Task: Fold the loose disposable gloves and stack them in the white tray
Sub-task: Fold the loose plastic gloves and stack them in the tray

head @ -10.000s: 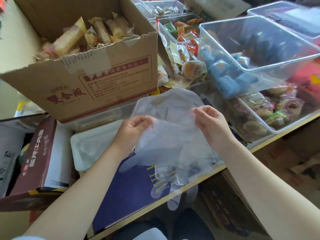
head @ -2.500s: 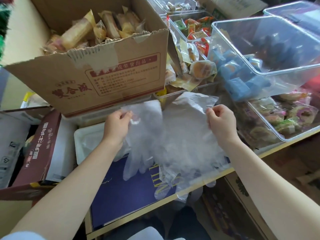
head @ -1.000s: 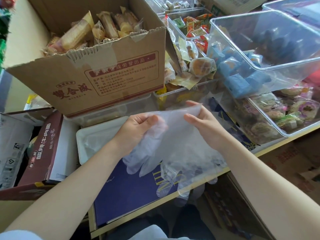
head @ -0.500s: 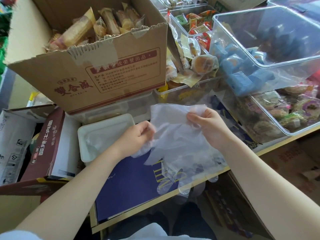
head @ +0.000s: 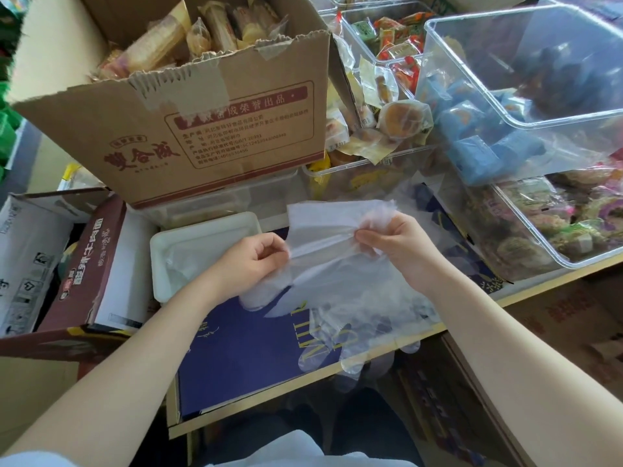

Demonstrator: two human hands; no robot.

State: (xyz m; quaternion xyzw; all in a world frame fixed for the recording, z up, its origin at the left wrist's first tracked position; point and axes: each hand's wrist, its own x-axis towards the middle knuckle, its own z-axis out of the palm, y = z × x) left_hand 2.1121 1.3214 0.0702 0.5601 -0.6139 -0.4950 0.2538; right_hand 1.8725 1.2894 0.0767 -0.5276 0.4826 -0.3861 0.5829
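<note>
At the centre of the frame both hands hold one clear disposable glove point(head: 323, 237) above the desk. The left hand point(head: 251, 261) has its fingers curled and pinches the glove's left edge between thumb and fingertips. The right hand point(head: 392, 246) grips the bunched upper right corner of the same glove, thumb and fingers closed on the film. The glove's cuff end stands up as a flat pale sheet between the hands, and its finger end hangs down below the left hand.

Beneath and to the lower right of the held glove lies a loose pile of more clear gloves point(head: 364, 325), resting on a dark blue booklet point(head: 242, 352) with gold lettering; some glove fingers droop over the front edge of the wooden desk point(head: 337, 372).

The white tray point(head: 205, 230) sits left of centre, just beside the left wrist, touching the blue booklet's upper left side. Something pale and filmy lies in it, though I cannot tell how many pieces.

Behind the tray, in the upper left, a torn brown cardboard box point(head: 209, 129) with red printing holds wrapped pastries. At the upper right a clear plastic bin point(head: 526, 96) with blue-wrapped snacks rests on another clear bin point(head: 556, 237) of wrapped cakes. At the left edge stands a maroon carton point(head: 87, 264).
</note>
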